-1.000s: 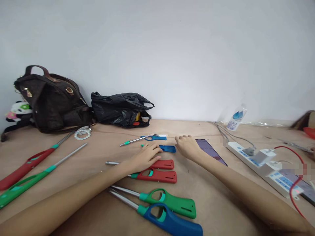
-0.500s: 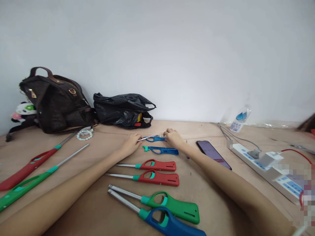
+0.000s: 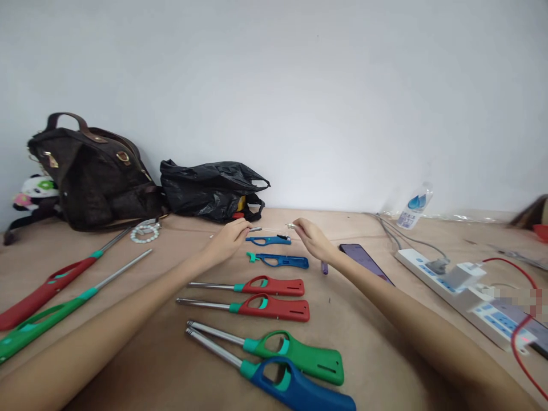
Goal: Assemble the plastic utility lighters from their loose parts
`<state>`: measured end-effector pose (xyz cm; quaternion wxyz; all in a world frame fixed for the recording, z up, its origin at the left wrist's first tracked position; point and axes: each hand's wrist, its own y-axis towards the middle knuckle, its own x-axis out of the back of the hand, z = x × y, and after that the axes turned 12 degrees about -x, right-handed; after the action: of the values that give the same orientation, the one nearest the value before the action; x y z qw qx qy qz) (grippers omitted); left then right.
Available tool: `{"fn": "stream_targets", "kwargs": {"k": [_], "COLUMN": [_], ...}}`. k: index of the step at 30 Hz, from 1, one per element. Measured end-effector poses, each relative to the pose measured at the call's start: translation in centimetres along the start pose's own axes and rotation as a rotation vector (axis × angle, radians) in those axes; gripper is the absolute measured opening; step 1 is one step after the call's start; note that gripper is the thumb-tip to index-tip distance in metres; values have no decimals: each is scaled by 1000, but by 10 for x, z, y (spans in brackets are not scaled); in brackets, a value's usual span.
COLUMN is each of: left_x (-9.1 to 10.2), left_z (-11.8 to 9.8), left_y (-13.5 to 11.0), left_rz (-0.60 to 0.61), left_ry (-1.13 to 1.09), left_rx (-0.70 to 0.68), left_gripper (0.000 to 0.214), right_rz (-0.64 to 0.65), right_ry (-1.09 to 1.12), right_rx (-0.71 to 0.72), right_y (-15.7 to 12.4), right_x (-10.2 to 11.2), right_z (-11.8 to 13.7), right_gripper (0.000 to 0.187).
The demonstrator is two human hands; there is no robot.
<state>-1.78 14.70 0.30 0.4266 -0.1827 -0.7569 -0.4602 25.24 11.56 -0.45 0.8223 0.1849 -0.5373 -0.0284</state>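
My left hand (image 3: 229,237) is closed on a thin metal tube (image 3: 256,229), whose end pokes out past the fingers. In a pinch, my right hand (image 3: 314,237) has a small metallic piece (image 3: 291,226), too small to make out fully. A faint thin wire seems to run between the two. Just below the hands lies one blue lighter shell half (image 3: 270,240) with a dark part at its right end. Nearer to me is another blue shell half (image 3: 287,261) with a teal trigger piece (image 3: 253,258) at its left. A purple object (image 3: 324,268) lies beside my right wrist.
Red lighters (image 3: 274,308), a green lighter (image 3: 310,357) and a blue lighter (image 3: 308,388) lie in front. Two long lighters (image 3: 51,291) are at left, near a bracelet (image 3: 144,230). Behind are a dark bag (image 3: 103,177) and black plastic bag (image 3: 205,188). A phone (image 3: 363,264) and power strip (image 3: 445,291) sit right.
Both hands have risen off the blue shell half and moved farther apart. The metal tube and small metallic piece have come up with them, baring the shell half.
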Motion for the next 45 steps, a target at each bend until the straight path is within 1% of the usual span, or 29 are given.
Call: {"fn": "stream_targets", "kwargs": {"k": [2,4,5,7,10,12,16,19,22,25,32,37,41,45], "left_x": [1,-1,-4,-9,-14,-16,-17,-17,-17,-16,-12,-16,-17,-15], "left_z": [-3,-3,-3,-1,1,2,3,6,8,11,16,14,10,4], "left_y": [3,2,1,-3,-8,-9,-10,-11,-12,-11,-8,-10,-12,-11], "left_rz": [54,118,145,190,231,235,261,274,259,247,274,261,243,272], "left_ry": [-76,-128,-144,-163,-172,-168,-187,-217,-257,-279,-344,-332,-299,-236], "left_rx": [-7,-10,-14,-14,0,6,-25,-29,-10,4,8,4,-5,-45], "left_gripper": [25,24,24,23,22,21,23,24,25,28,33,35,31,26], "right_rz": [52,107,119,102,63,79,101,92,83,76,68,60,74,65], "right_ry": [139,282,322,342,301,249,181,150,119,132,140,145,78,13], "right_rx": [-16,-51,-70,-94,-77,-61,-27,-1,11,9,24,81,92,146], "right_y": [-9,-18,-22,-30,-39,-43,-45,-45,-44,-44,-45,-46,-44,-45], "right_x": [3,1,-1,-8,-17,-22,-27,-28,-28,-29,-30,-28,-27,-25], "right_z": [-2,-4,-5,-6,-7,-7,-7,-7,-7,-7,-8,-6,-8,-8], "right_gripper": [20,16,14,8,1,3,7,9,11,11,10,17,17,19]}}
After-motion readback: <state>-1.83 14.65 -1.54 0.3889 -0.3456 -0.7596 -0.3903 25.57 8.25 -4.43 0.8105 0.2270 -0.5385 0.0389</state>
